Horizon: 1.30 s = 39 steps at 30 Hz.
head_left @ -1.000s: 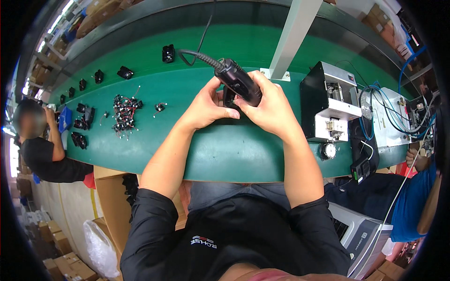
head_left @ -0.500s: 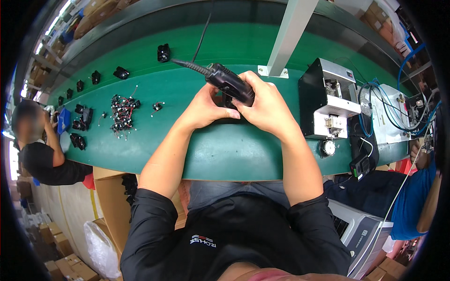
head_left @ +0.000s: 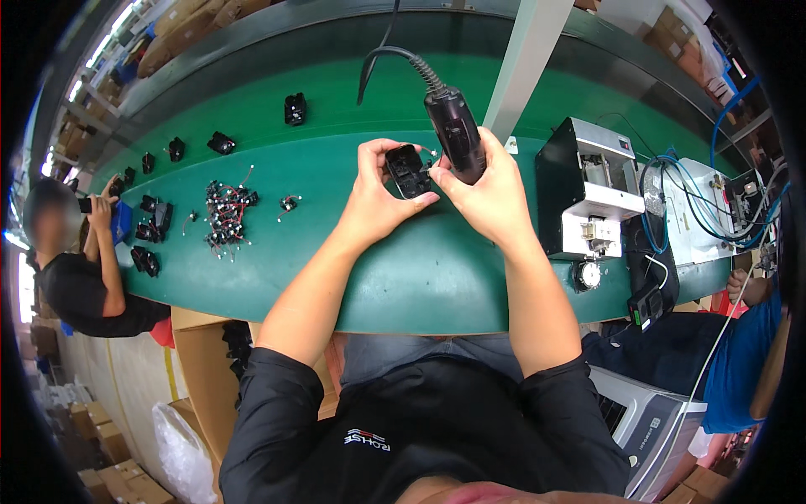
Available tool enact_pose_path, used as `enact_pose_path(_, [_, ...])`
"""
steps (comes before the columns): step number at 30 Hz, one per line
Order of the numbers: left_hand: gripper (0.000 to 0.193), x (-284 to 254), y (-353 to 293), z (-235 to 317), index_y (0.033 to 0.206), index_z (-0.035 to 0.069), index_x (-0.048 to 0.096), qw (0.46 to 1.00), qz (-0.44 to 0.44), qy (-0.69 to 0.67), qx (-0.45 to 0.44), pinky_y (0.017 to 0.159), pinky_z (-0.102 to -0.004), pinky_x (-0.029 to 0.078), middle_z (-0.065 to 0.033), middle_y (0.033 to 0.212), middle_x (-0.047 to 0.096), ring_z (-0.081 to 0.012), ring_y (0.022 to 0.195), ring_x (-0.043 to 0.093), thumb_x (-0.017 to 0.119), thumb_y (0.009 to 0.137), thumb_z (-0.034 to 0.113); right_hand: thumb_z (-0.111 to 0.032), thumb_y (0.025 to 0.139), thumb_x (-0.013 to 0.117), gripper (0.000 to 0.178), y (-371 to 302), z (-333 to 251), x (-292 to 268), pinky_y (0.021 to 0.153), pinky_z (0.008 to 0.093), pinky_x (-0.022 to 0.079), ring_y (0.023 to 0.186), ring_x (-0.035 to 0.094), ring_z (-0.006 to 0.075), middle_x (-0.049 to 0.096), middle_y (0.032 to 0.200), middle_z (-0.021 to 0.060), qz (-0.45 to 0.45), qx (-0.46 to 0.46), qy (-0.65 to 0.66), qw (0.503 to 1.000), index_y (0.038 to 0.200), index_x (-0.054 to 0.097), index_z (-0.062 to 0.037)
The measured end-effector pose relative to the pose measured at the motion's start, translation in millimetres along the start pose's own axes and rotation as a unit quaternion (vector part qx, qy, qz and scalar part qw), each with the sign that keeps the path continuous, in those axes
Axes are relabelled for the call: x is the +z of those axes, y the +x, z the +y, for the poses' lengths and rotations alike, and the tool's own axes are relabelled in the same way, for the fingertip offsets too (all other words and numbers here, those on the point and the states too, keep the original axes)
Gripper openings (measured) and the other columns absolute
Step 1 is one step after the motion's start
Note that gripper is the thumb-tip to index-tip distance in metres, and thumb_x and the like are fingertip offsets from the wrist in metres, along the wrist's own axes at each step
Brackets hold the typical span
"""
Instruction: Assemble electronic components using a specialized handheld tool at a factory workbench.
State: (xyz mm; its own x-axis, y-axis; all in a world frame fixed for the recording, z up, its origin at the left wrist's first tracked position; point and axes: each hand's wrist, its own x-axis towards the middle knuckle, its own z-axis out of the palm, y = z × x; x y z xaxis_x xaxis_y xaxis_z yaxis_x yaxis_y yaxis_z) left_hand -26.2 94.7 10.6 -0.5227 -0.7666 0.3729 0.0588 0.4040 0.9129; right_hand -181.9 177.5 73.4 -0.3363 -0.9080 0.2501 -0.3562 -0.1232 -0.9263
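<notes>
I am holding one small black plastic part (head_left: 409,170) in my left hand (head_left: 379,204), fingers curled shut around it with the thumb under its lower edge, and one black electric screwdriver (head_left: 456,133) in my right hand (head_left: 489,195), the grip wrapped fully closed around its barrel; its coiled cord is rising toward the far edge of the desk (head_left: 420,277). Both things are hovering above the middle of the desk, the tool's tip touching the part. Toward the left end I am seeing one loose pile of small black wired pieces (head_left: 227,214), one stray piece (head_left: 290,202) just beside it, and along the far-left edge about six black parts (head_left: 221,143) spaced in a row, with a few more clustered near the left corner. At the right end one grey metal machine (head_left: 588,193) is standing beside a white unit tangled with blue cables (head_left: 714,202). The desk is a long green belt-like surface in a workshop with cardboard boxes on the floor; another person (head_left: 80,260) is sitting at the left end. Compared with half a second ago, my hands are sitting closer together and higher, and the screwdriver is now standing more upright instead of lying slanted across my fingers.
</notes>
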Motion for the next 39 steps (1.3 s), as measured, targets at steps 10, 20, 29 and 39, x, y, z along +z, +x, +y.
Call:
enact_pose_path(10, [0.095,18.9,-6.8,9.8,0.150,0.007,0.020,0.991,0.105,-0.076,0.029,0.096,-0.0381,0.056,-0.0117,0.133,0.035,-0.0228,0.116,0.054,0.078,0.075,-0.005,-0.007,0.078,0.077,0.031,-4.4,-7.9,6.5,0.074,0.0300,0.053,0.078,0.065,0.0118,0.068,0.085,0.0052,0.035,0.064,0.078,0.994,0.102,0.059,-0.0004])
enact_pose_path(20, [0.073,16.6,-8.0,5.9,0.132,0.008,0.034,0.961,0.131,0.151,0.189,0.095,-0.0357,0.054,-0.0128,0.131,0.032,-0.0239,0.122,0.044,0.079,0.075,-0.004,-0.006,0.079,0.078,0.031,-2.7,-7.2,9.8,0.073,0.0274,0.053,0.076,0.063,0.0089,0.066,0.084,0.0029,0.052,0.072,0.136,0.987,0.101,0.058,-0.0003])
enact_pose_path(29, [0.073,20.2,-10.3,1.4,0.129,0.009,0.036,0.960,0.146,0.149,0.187,0.096,-0.0352,0.048,-0.0134,0.124,0.036,-0.0243,0.116,0.045,0.080,0.073,-0.003,-0.006,0.078,0.077,0.028,-5.3,-11.3,13.4,0.072,0.0280,0.053,0.077,0.063,0.0092,0.067,0.085,0.0033,0.050,0.075,0.117,0.989,0.099,0.059,-0.0007])
enact_pose_path(39, [0.070,19.0,-7.7,5.9,0.125,0.008,0.040,0.937,0.158,0.194,0.243,0.094,-0.0384,0.043,-0.0148,0.117,0.040,-0.0285,0.109,0.047,0.078,0.069,-0.006,-0.005,0.079,0.076,0.026,-5.0,-9.8,16.5,0.073,0.0279,0.053,0.075,0.064,0.0091,0.068,0.083,0.0040,0.054,0.072,0.114,0.989,0.098,0.060,-0.0008])
